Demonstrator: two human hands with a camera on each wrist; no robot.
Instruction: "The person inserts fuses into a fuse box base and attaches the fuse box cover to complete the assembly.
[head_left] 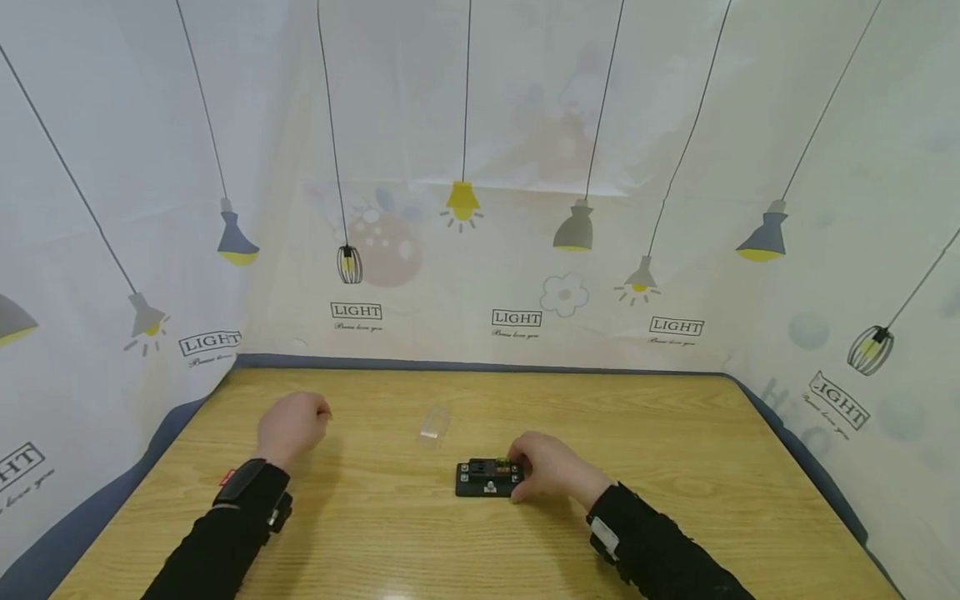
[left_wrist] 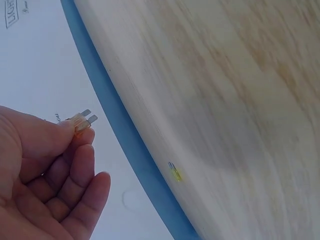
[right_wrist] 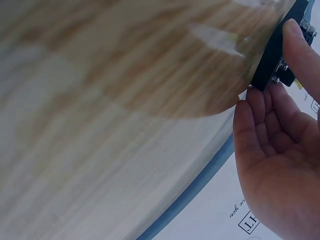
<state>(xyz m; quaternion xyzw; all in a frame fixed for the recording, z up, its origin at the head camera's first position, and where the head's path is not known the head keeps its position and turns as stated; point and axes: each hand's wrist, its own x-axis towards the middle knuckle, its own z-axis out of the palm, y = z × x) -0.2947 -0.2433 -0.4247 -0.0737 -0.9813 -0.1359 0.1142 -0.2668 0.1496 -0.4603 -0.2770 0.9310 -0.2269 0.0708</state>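
Note:
Between thumb and index finger my left hand (head_left: 294, 429) pinches a translucent orange blade fuse (left_wrist: 80, 124), its two metal prongs pointing away from the fingertips. That hand is raised at the left side of the table. My right hand (head_left: 555, 467) grips the right end of a black fuse block (head_left: 472, 491), which lies on the table with metal screw terminals on it. Something yellow-green (head_left: 502, 461) shows on the block's top, beside the fingers. In the left wrist view a yellow blade fuse (left_wrist: 176, 173) lies on the tabletop.
A clear plastic cover (head_left: 434, 425) lies on the wood-grain table (head_left: 390, 542), behind and left of the block. Behind the table and along both sides hangs a pale sheet (head_left: 450, 275) printed with lamps. A blue-grey border (head_left: 480, 365) runs along the table's edge.

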